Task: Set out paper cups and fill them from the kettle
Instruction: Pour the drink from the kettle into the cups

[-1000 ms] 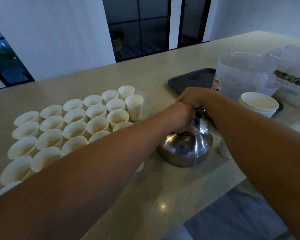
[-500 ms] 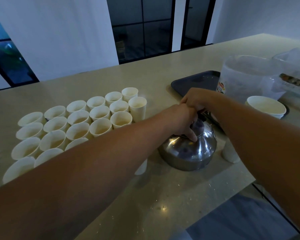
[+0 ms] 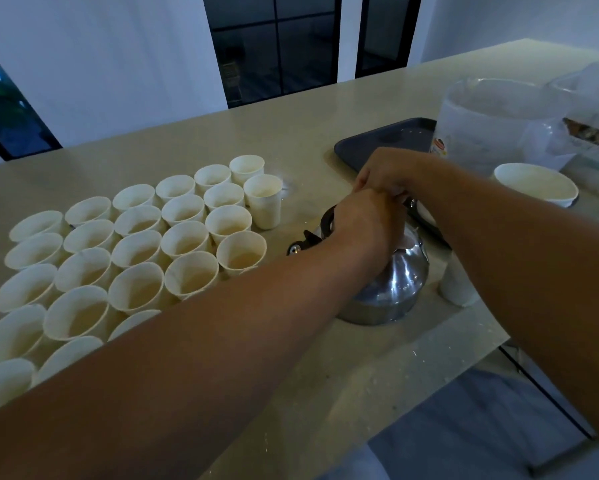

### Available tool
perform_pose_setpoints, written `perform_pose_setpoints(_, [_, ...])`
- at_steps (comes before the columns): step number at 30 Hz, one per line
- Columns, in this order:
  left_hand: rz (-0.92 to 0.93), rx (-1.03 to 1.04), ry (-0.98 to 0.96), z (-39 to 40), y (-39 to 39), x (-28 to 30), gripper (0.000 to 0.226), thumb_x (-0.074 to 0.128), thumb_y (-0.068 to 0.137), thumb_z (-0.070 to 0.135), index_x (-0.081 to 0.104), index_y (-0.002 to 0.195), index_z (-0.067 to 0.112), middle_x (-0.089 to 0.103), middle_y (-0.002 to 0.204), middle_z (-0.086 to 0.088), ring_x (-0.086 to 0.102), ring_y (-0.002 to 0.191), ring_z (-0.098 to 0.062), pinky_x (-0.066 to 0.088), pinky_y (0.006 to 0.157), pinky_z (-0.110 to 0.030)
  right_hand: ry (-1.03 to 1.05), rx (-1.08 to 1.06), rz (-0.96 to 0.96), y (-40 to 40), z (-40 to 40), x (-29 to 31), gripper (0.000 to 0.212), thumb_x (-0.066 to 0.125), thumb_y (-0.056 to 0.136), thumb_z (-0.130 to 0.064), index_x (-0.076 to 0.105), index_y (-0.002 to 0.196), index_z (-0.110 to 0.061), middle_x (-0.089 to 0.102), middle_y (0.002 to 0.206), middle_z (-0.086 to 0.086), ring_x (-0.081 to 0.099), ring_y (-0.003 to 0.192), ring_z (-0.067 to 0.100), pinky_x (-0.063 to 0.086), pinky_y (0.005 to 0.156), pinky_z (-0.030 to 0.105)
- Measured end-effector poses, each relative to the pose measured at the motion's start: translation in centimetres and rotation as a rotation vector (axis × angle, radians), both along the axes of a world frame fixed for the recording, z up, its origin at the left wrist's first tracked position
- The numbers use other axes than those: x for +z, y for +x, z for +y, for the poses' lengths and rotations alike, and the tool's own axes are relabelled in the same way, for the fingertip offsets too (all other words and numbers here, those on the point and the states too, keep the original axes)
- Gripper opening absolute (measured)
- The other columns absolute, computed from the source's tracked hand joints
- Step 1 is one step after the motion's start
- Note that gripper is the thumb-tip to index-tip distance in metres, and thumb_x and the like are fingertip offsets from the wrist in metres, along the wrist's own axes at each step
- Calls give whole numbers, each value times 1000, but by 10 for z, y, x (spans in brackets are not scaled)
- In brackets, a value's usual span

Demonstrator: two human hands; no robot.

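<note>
Both hands were on top of the kettle [image 3: 391, 285], which sat on the counter [image 3: 291, 133]. The left hand [image 3: 365, 226] was curled over the middle of the kettle's top, where the lid would be. Its fingers bent down, but what they held was hidden under the hand, so I could not tell if it was the lid knob. The right hand [image 3: 384, 171] was just behind the left one and touching it. Its fingers curled down too, likely round the handle, but that part was also hidden. The dark spout [image 3: 299, 244] poked out just to the left of the left hand.

Further left of the hands stood the paper cups [image 3: 131, 247], packed close in rows. So the setting out looked mostly done. Many of the cups had a pale drink low inside them, so a lot of the pouring seemed done too. The tall cup [image 3: 264, 199] at the far end of the rows looked like cups stacked up. I could not tell if the cups nearest the camera were filled.

To the right of the hands was a stack of bigger cups [image 3: 537, 183], a dark tray [image 3: 377, 140] and a cloudy plastic tub [image 3: 492, 123]. One more small white cup [image 3: 455, 285] stood just right of the kettle.

I think the person was fixing the lid before more pouring.
</note>
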State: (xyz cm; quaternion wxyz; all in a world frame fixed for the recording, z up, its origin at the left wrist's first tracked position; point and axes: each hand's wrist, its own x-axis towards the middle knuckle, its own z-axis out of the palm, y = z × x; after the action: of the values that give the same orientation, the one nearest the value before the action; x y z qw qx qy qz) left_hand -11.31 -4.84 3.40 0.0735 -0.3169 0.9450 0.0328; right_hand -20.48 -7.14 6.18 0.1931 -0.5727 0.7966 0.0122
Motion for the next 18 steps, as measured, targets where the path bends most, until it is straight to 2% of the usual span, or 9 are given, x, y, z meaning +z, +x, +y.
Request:
perform_pose_setpoints(4, [-37,8,-55,6,9,3,51,54,94,56,62,125,16,64,118,-4,62,107,-23,49,83,-34,-8,-19,-41,2,5,1,31,61,95,-4,73,118,-20,65,117,4,67,101,30,57,90,41])
perform_pose_setpoints(8, [-24,-18,45,2,22,11,49,62,89,54,60,122,18,63,116,-4,61,106,-25,50,88,-37,-43,-60,-78,5,9,4,22,60,96,-10,77,108,-19,70,108,3,69,100,30,57,90,40])
perform_pose_setpoints(13, [39,-116,17,-10,34,3,48,66,85,57,60,123,27,53,130,-3,51,112,-26,45,93,-35,-43,-80,-89,8,12,7,20,61,96,-15,74,111,-11,70,111,11,68,101,30,56,92,42])
perform_pose_setpoints(15, [64,-108,8,-12,36,0,45,69,83,57,62,116,28,39,139,-4,45,114,-29,44,95,-38,16,-81,-60,9,12,8,24,58,98,-13,70,118,-7,67,115,14,68,102,30,55,93,41])
perform_pose_setpoints(16, [72,-120,0,-13,36,-1,40,70,81,57,62,108,28,38,139,-3,46,112,-28,45,92,-36,39,-77,-45,10,12,8,26,56,98,-9,67,122,-6,66,117,15,68,103,31,55,94,41])
perform_pose_setpoints(18, [71,-185,-16,-18,35,0,35,72,80,56,61,93,25,54,123,1,55,104,-23,44,81,-31,34,-79,-58,9,13,9,29,54,98,-3,67,123,-8,66,116,14,67,103,32,56,92,41])
